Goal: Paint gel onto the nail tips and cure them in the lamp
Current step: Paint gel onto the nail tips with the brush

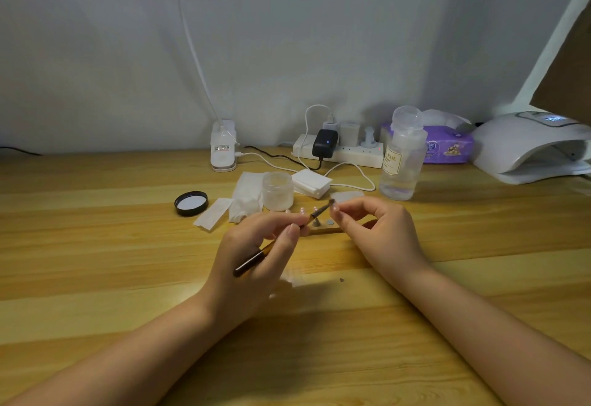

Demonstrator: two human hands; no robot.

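Head view | left hand (256, 255) grips brush (281, 242) | right hand (374, 229) pinches nail tip (334, 208) at 12 o'clock | advice: thin, steady strokes, avoid flooding edges

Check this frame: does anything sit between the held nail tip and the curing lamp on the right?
Yes. The clear pump bottle stands on the table roughly between the nail tip, pinched in the right hand, and the lamp; lifting over or passing in front clears it.

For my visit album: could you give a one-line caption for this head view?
Left hand brushes gel from a brush onto a nail tip pinched by the right hand, curing lamp waiting nearby.
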